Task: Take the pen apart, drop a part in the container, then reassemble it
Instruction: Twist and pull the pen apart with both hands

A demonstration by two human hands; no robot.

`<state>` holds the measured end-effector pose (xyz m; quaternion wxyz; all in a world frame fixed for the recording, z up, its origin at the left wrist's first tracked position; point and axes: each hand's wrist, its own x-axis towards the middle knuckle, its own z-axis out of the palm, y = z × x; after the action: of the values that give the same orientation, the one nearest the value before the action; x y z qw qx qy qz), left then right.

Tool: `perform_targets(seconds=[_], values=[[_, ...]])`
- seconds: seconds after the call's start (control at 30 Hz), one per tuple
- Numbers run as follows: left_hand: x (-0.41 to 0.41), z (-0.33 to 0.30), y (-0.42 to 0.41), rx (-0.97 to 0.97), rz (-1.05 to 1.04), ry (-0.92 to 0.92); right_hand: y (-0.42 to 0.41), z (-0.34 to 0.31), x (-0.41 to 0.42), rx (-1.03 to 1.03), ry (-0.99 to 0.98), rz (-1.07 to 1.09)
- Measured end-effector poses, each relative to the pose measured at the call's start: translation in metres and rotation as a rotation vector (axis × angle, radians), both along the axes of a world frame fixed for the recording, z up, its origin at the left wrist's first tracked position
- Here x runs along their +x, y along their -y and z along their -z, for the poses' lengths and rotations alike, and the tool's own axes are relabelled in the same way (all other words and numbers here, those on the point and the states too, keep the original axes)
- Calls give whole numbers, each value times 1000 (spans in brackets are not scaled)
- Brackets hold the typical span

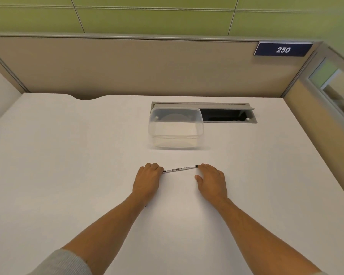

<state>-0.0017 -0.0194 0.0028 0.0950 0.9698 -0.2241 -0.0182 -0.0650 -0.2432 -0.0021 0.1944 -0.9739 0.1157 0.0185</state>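
White pen point(180, 169) with black ends lying crosswise on the white desk point(68, 155), just nearer than the clear plastic container point(176, 128); container lidless, seemingly empty. Left hand point(147, 179) curled around one pen end; right hand point(212, 180) fingers closed over the other end, thumb apart.

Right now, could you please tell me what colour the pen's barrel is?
The pen has a white barrel with black printing and black ends, as the head view shows.

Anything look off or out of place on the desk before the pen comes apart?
Nothing spilled or damaged. One oddity: the clear container sits partly over the desk's cable hatch, whose flap is open. The pen looks whole, held at its ends by the left hand and right hand.
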Motion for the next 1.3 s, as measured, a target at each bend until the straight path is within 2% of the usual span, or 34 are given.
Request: perform_targets(seconds=[0.27,0.5,0.73,1.0,1.2,1.3], values=[[-2,-2,-2,-95,51,29,0,-6,-2,46,65,6],[-8,-13,-6,-167,78,95,4,-11,-10,268,74,56],[-19,-22,-7,-47,177,32,-4,-21,-22,459,84,31],[-27,-37,-4,-102,259,38,-14,-31,-32,668,127,44],[-31,-48,-5,-178,302,90,-16,-52,-33,838,-51,261],[-34,-53,-3,-195,321,128,-19,-58,-31,818,-117,268]])
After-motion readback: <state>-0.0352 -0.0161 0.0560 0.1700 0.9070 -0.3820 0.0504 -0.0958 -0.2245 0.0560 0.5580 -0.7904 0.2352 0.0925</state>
